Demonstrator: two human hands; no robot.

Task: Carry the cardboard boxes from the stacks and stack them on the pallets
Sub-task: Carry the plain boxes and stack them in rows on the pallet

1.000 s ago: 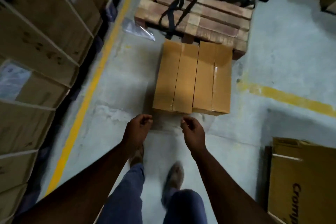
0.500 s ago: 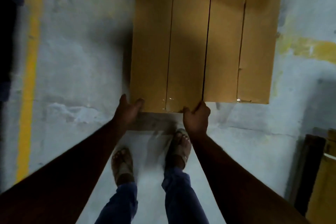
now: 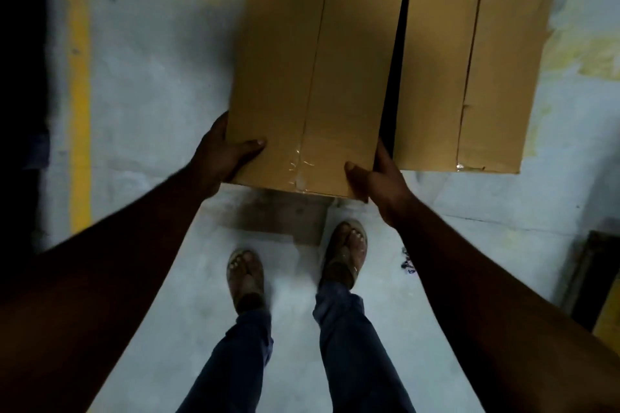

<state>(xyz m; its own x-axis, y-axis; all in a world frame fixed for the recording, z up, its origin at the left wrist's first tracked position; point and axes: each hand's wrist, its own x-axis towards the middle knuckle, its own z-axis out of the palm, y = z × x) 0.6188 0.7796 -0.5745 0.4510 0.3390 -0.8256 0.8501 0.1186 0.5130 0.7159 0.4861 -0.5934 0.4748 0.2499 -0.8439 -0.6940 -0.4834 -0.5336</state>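
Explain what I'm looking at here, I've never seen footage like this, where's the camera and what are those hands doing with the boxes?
There is no machine here. The camera sits on a person's head and looks down, so you see their own arms, legs and sandalled feet. On the concrete floor lie two long cardboard boxes side by side, with a dark gap between them. The left hand and the right hand grip the near corners of the left box, thumbs on top, and its near end looks raised off the floor. The right box is untouched. A yellow line runs along the floor at left.
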